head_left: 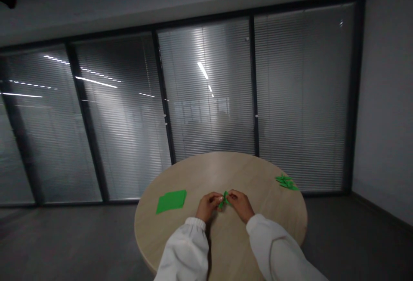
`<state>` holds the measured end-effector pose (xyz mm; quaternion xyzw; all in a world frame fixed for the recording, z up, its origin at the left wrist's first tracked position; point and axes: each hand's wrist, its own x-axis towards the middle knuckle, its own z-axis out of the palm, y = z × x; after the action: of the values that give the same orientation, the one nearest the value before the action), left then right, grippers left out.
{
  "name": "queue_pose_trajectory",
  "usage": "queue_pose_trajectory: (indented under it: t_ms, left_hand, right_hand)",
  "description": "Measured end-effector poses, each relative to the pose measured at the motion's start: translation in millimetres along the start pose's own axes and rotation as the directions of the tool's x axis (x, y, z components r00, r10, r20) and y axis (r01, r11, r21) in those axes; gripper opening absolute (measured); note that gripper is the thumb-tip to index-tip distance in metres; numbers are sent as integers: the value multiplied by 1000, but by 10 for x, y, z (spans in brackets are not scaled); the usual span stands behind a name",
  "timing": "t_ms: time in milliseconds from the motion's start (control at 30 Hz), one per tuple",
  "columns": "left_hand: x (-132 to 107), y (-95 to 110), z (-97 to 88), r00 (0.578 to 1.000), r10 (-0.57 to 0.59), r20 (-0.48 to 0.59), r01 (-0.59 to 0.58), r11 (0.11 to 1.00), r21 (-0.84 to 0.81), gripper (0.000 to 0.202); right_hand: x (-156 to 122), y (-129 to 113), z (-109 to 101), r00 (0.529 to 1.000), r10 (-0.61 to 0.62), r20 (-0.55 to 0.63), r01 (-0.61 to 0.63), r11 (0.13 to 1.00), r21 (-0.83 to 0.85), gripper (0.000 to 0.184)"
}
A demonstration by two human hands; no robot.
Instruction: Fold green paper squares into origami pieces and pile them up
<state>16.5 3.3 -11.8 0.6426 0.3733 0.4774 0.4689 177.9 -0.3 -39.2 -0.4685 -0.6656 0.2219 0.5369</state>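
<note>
Pinching green origami [225,199] between both hands [209,206] [240,205]

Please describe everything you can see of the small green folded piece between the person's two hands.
The small green folded piece is bright green and looks like folded paper, with narrow pointed flaps sticking out at different angles. The left hand and right hand pinch it from either side, over the middle of the pale round table. The hands hide part of it, and it is too small to make out its exact folds.
</note>
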Motion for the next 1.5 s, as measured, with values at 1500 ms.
queue_pose_trajectory:
  t_ms: [1500]
  left_hand:
    - [10, -94, -20, 985, 174, 16, -172, 952, 253, 39]
  right_hand:
    - [-32, -130, -13, 988, -77, 132, 53, 983, 176, 17]
